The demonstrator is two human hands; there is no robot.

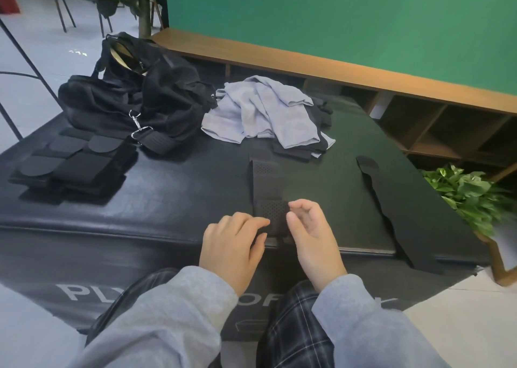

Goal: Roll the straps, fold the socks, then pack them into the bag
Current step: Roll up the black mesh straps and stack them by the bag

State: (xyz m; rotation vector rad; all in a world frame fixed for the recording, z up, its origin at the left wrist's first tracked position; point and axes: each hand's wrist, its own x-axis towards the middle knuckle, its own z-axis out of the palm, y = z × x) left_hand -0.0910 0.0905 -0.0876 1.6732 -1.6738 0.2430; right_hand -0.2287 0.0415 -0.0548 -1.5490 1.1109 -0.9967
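Padding of the black box (140, 199) lies under everything; beyond my hands sits the black bag (140, 93), left of the pale socks (260, 113). My left hand (232, 244) pinches the perforated strap (270, 188) at its rolled near end; my right hand (310, 233) hovers loosely curled beside it, holding nothing.

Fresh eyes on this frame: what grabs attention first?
The two hands at bottom centre: the left hand pinches the near end of a perforated black strap while the right hand hovers beside it. Behind sit pale blue socks mid-table and an open black bag at far left.
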